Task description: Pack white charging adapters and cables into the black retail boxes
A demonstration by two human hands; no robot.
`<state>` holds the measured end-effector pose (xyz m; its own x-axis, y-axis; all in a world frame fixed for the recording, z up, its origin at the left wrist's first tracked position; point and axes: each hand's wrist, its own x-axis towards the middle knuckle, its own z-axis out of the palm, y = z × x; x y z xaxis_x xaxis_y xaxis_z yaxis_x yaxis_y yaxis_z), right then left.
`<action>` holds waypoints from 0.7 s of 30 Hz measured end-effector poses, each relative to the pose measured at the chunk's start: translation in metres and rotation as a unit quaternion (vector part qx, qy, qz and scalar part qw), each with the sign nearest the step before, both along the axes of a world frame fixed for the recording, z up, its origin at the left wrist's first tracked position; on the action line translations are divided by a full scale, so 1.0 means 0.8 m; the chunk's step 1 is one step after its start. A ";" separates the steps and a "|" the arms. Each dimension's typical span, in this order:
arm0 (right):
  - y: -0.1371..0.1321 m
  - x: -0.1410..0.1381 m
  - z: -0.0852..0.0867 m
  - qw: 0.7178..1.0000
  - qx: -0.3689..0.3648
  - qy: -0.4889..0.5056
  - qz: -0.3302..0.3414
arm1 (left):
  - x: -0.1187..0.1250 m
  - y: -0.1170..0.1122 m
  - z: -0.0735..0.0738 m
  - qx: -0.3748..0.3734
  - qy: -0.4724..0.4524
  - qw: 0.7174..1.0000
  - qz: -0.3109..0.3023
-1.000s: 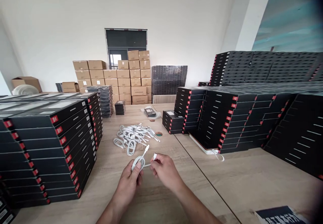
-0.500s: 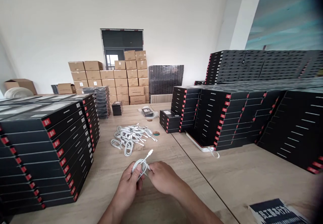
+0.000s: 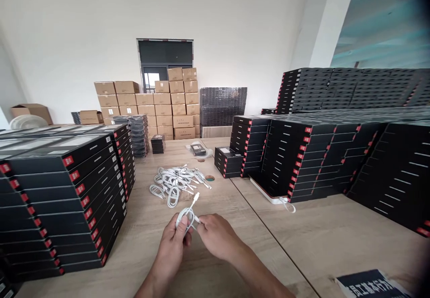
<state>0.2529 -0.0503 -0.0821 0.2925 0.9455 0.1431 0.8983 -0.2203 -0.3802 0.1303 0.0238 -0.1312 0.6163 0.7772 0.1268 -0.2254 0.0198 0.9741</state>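
Note:
A coiled white cable [image 3: 186,217] is held between my two hands over the near part of the table. My left hand [image 3: 174,240] grips the coil, its thumb pressed across the loops. One plug end of the cable sticks up and to the right above the coil. My right hand [image 3: 217,237] pinches the cable close to its other connector, at the coil's right side; its fingertips are partly hidden. Just beyond my hands lies a loose pile of white cables [image 3: 179,179] on the wooden table [image 3: 215,204].
Stacked black boxes with red labels stand at left [image 3: 90,190] and right [image 3: 295,159]. A white-edged tray [image 3: 268,193] with a cable sits by the right stack. A dark printed sheet [image 3: 367,284] lies front right. Cardboard cartons [image 3: 164,110] are piled at the back.
The cable's raised plug end has tipped slightly left. Both hands keep their hold on the coil, and the whole view has shifted a little.

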 end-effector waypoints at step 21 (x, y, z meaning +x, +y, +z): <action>0.004 -0.002 -0.014 0.943 0.326 -0.034 0.053 | -0.016 0.006 0.012 -0.241 -0.073 0.959 -0.133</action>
<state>0.2510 -0.0473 -0.0935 0.1701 0.6737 0.7192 0.9290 0.1337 -0.3450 0.1178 0.0290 -0.1213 0.8043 0.5845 -0.1070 -0.2833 0.5354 0.7957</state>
